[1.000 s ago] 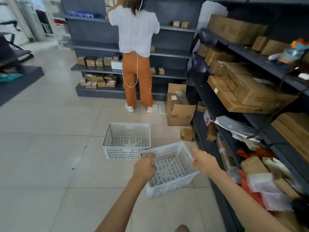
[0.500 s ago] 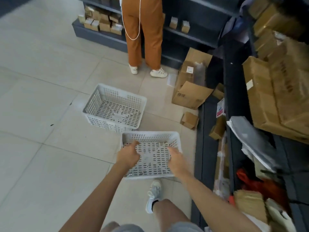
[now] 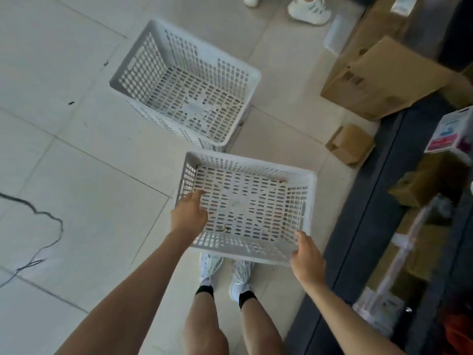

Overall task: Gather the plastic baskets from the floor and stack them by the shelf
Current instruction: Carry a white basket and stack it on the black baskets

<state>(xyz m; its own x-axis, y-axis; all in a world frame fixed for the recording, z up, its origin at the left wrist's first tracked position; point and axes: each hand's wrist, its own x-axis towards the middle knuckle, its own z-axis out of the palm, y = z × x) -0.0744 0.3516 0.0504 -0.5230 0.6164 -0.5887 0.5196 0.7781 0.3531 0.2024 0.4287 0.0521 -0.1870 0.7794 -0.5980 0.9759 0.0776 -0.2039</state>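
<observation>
Two white perforated plastic baskets are in view. The near basket (image 3: 245,206) hangs level above my shoes, close to the dark shelf (image 3: 368,206) on the right. My left hand (image 3: 189,213) grips its left rim, thumb inside. My right hand (image 3: 306,254) holds its near right corner. The far basket (image 3: 186,83) stands on the tiled floor just beyond, its near corner almost touching the held basket's far rim. Both are empty.
A large cardboard box (image 3: 384,78) and a small one (image 3: 349,144) lie on the floor against the shelf base. Another person's white shoes (image 3: 308,8) stand at the top edge. Packaged goods fill the lower shelf (image 3: 432,226). A dark cable (image 3: 48,216) runs across the tiles at left.
The view has tilted down toward my feet. The held basket has come closer to me and beside the shelf; my hands moved from its near rim to its left side and right corner.
</observation>
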